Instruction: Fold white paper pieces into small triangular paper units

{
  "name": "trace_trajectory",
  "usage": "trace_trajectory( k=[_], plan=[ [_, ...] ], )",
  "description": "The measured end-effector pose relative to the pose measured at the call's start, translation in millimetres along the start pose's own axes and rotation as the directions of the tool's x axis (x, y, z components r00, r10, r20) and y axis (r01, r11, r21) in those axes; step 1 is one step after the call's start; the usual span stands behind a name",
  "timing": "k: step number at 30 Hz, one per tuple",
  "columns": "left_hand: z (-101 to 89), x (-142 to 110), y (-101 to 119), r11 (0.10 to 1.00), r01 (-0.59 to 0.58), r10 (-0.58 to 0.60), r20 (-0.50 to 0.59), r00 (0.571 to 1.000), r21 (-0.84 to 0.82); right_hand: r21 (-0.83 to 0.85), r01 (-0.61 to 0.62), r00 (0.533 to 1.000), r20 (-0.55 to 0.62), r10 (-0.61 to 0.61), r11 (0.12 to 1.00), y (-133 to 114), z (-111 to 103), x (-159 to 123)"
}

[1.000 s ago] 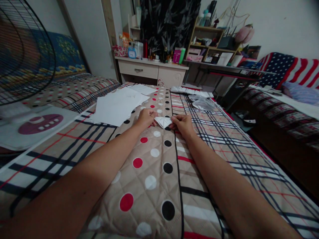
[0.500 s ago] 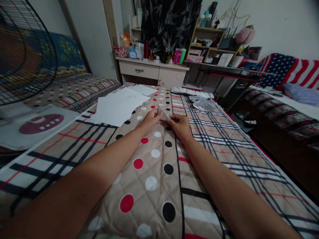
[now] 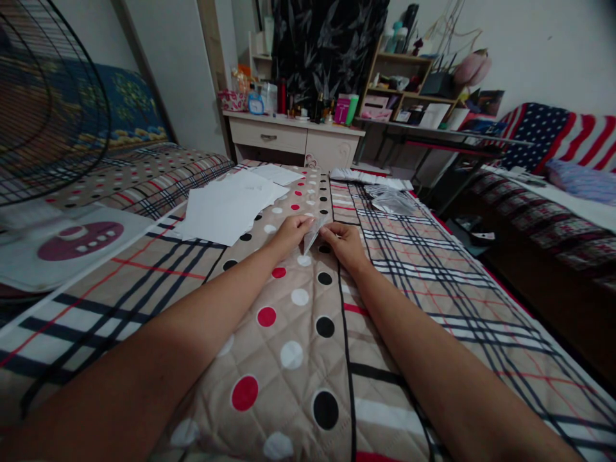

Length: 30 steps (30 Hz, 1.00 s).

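Note:
Over the dotted middle strip of the quilt, both hands hold a small folded piece of paper (image 3: 313, 236), pale grey-white and tapering to a point at the bottom. My left hand (image 3: 292, 232) pinches its left edge between thumb and fingers. On the other side, the fingertips of my right hand (image 3: 345, 242) grip the right edge. Loose white sheets of paper (image 3: 226, 208) lie overlapping beyond my left hand. Past my right hand sits a pile of thin greyish pieces (image 3: 393, 200), with a row of white folded pieces (image 3: 368, 178) behind it.
The patterned quilt (image 3: 293, 327) covers the bed under my arms. A fan (image 3: 52, 102) stands close on the left, above a white bag with a purple print (image 3: 79, 240). At the far end are a white dresser (image 3: 269, 135) and a shelf unit (image 3: 402, 93).
The folded paper has turned in my fingers, so its point now faces down toward me. My hands have moved slightly apart.

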<state>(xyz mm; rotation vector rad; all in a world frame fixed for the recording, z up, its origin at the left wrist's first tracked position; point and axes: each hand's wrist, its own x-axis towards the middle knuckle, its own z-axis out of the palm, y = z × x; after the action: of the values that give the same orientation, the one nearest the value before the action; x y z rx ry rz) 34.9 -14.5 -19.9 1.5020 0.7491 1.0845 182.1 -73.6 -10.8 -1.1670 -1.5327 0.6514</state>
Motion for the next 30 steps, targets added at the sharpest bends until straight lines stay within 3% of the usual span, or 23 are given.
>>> trace_trajectory(
  k=[6,13,18,30],
  plan=[
    [0.7,-4,2,0.998,-0.009,0.004,0.093,0.996,0.056,0.006,-0.014,1.000,0.013,0.014,1.000,0,0,-1],
    [4.5,-4,7,0.986,0.088,-0.094,-0.032,0.995,-0.144,0.051,-0.041,0.999,-0.003,0.041,0.998,2,2,1],
    [5.2,-2,6,0.979,0.125,-0.143,-0.110,0.984,-0.162,0.080,-0.071,0.997,-0.009,0.072,0.994,5,3,3],
    [8.0,-5,14,0.966,0.151,-0.180,-0.128,0.975,-0.208,0.212,-0.120,0.993,0.040,0.115,0.970,3,4,2]
  ],
)
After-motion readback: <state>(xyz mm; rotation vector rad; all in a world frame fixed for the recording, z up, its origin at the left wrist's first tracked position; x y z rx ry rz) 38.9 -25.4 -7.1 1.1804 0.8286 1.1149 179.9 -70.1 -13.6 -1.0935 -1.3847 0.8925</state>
